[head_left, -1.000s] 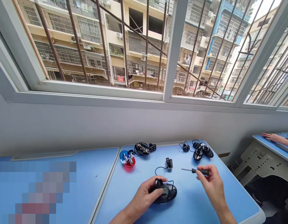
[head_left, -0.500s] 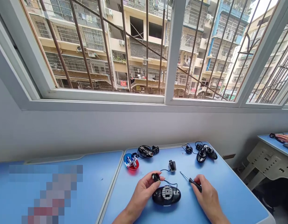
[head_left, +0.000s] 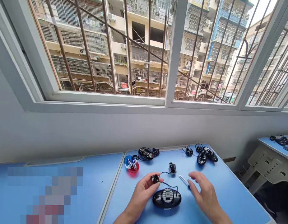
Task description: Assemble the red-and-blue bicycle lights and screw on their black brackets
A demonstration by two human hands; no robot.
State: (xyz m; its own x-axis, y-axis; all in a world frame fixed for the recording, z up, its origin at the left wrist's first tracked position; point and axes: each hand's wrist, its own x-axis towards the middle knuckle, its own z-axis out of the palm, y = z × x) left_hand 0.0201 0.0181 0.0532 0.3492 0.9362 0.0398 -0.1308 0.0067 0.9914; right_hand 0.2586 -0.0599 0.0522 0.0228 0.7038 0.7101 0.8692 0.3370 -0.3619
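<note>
My left hand (head_left: 144,191) pinches a small round black part (head_left: 155,179) with a cable running from it. Just right of that hand, a black oval device (head_left: 166,198) with a grey ribbed disc lies on the blue table (head_left: 237,199). My right hand (head_left: 203,189) has its thumb and fingers apart, over the handle end of a screwdriver (head_left: 184,181). The screwdriver's metal shaft shows on the table; most of its dark handle is hidden behind the hand. A small black clip-like piece (head_left: 172,168) sits behind the oval device, near a thin cable.
At the back left are a blue and red dish (head_left: 132,169) holding small parts and a black oval device (head_left: 146,153). More black devices (head_left: 206,155) with cables lie at the back right. A second blue table (head_left: 272,143) stands at the far right.
My right hand has opened and let go of the screwdriver, which now lies on the table. My left hand keeps its pinch. The other person's hand at the far right table is gone from view.
</note>
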